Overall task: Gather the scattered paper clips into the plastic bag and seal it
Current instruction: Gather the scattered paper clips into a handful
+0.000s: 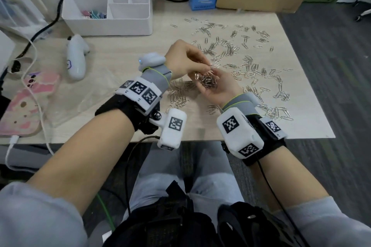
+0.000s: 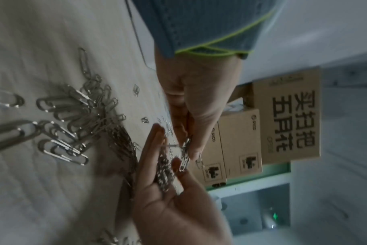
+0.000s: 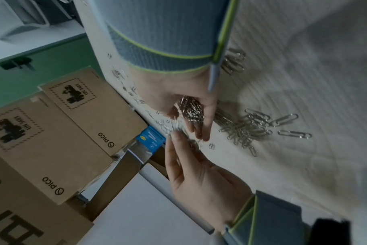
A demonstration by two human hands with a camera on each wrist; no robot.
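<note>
Paper clips (image 1: 251, 62) lie scattered across the far right of the counter (image 1: 124, 54), with a looser drift just below your left wrist and another near the counter's front right edge. Your right hand (image 1: 218, 88) is turned palm-up above the counter, its fingers (image 3: 205, 119) cupped around a tangled heap of clips (image 1: 207, 81). Your left hand (image 1: 185, 58) reaches in from above, thumb and forefinger pinched together on a few clips right at the top of that heap; the wrist views show one clip dangling from the pinch.

The clear plastic bag (image 1: 84, 96) lies flat and crumpled on the counter to the left, under your left forearm, well apart from the cupped hand. Whether its mouth is open cannot be told.

The step in hand looks like loading the palm before a transfer. To do it well, keep the right palm level and the fingers curled up as a rim, since the heap already sits high and interlocked clips tend to drag their neighbours out. Release the pinched clips low into the heap rather than dropping them, and free the dangling one before you pull away. Judging by how many clips remain out on the counter, several more loads are needed, so it may pay to empty this handful soon. Bring the bag close first, and open its mouth wide with the left hand before you tip the palm.

A white organiser tray (image 1: 108, 6) and a white controller (image 1: 76, 56) sit beyond the bag.
</note>
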